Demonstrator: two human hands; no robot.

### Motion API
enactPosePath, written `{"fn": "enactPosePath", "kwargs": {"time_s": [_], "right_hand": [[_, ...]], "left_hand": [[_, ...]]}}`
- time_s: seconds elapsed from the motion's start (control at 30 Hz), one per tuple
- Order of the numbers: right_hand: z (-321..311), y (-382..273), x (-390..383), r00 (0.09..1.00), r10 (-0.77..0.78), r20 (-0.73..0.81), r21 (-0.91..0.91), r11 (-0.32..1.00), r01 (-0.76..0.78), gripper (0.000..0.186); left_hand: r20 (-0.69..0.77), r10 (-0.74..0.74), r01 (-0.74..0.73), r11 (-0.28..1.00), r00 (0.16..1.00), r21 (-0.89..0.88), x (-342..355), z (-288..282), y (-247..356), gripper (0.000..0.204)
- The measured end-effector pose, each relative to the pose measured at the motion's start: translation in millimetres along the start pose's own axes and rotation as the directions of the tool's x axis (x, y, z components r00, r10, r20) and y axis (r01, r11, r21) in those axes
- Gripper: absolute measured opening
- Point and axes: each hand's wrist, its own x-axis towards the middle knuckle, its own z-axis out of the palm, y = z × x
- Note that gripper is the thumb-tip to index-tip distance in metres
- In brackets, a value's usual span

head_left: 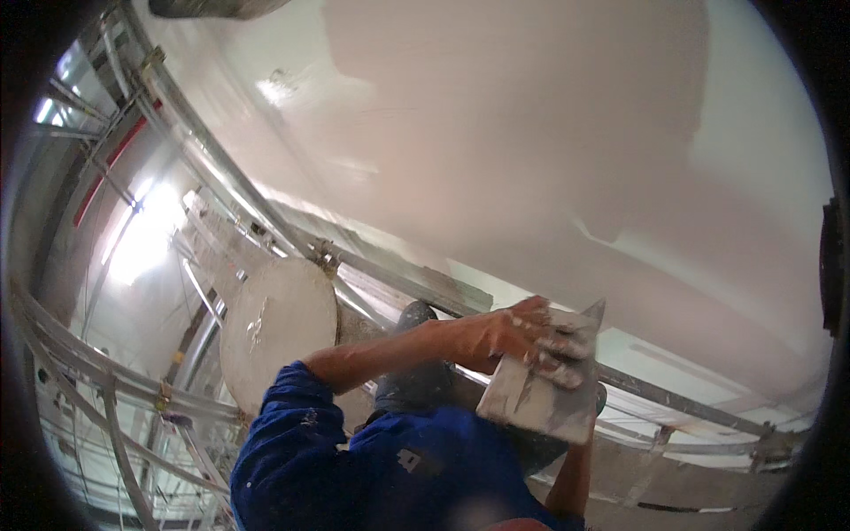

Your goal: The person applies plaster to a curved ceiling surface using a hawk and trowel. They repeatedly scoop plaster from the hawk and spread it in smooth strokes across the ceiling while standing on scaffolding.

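Observation:
My left hand point(522, 336) reaches across to the right, its fingers bent and coated in white plaster. They grip the upper part of a flat, pale, plaster-smeared board point(522, 398), which is tilted in front of my chest. Past the fingertips, a thin grey pointed corner point(597, 311) sticks out; whether it belongs to the board or to a second blade I cannot tell. My right forearm point(571, 482) rises from the lower edge to behind the board, which hides my right hand and whatever it holds.
A large wall panel point(531, 133) with pinkish and white plaster patches fills the upper right. Metal scaffold tubes point(212, 150) run along its foot and left side. Beside my left arm stands a round, plaster-crusted lid or drum top point(279, 332). A bright lamp point(146, 232) glows at left.

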Motion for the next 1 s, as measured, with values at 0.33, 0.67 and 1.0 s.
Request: {"fn": "enactPosePath", "kwargs": {"time_s": [0.33,0.67,1.0], "right_hand": [[-55,-94,152,0.980,0.180,-0.080,0.711,0.699,-0.070,0.044],[-75,-195,282,0.984,-0.034,-0.176,0.678,0.721,0.146,0.040],[24,-176,184,0.976,0.041,0.216,0.640,0.748,-0.173,0.028]], "left_hand": [[-0.521,-0.700,0.684,0.678,0.488,-0.269,-196,-27,-73,0.029],[-0.265,-0.964,-0.546,0.219,0.005,-0.809,-224,-56,-19,0.032],[-0.854,-0.479,0.477,0.712,-0.204,-0.514,-417,-359,-137,0.046]]}}
